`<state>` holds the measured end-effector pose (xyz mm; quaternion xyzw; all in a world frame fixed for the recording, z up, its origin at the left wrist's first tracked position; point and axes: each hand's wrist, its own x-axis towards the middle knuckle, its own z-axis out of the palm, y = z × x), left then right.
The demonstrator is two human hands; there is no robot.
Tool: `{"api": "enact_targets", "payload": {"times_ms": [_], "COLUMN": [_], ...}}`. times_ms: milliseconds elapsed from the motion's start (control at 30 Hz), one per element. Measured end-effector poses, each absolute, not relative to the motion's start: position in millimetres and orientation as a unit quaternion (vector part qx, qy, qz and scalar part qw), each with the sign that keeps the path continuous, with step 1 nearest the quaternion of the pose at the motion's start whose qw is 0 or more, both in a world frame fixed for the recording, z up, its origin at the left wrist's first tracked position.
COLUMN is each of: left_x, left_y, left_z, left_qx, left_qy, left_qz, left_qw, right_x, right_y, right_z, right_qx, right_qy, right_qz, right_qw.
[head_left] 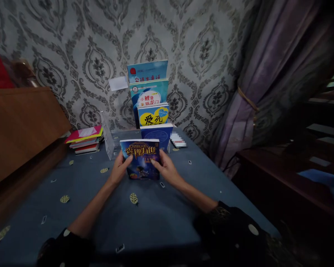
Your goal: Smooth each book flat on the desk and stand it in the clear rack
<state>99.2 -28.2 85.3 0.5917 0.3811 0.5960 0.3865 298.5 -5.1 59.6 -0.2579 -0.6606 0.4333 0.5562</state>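
A dark blue and purple paperback book (143, 163) with gold lettering stands upright, its front cover facing me. My left hand (120, 167) grips its left edge, thumb on the cover, and my right hand (167, 168) grips its right edge the same way. Just behind it stands a plain blue book (157, 135). Farther back, a yellow and blue book (153, 115), a teal book (151, 94) and a taller blue book (149, 72) rise in steps. To the left of this row is a clear acrylic stand (107, 135). The lower parts of the rear books are hidden.
A stack of books and folders (86, 140) lies at the left on the blue patterned tablecloth (156, 218). Beside it slopes a brown wooden panel (22, 129). A blurred-out item (178, 140) lies right of the row. Patterned wallpaper and a tied purple curtain (247, 100) bound the back.
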Motion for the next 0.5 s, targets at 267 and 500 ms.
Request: {"api": "enact_targets", "payload": {"times_ms": [267,500], "left_x": [103,98], "left_y": [-21,-31], "left_z": [63,77], "left_qx": [0.556,0.494], "left_qy": [0.385,0.391], "left_qz": [0.602,0.565], "left_qw": [0.425,0.534], "right_x": [292,299], "right_y": [-5,-16], "right_z": [41,58], "right_qx": [-0.281,-0.275], "right_qy": [-0.646,-0.615], "right_qz": [0.447,0.527], "right_qw": [0.552,0.518]}}
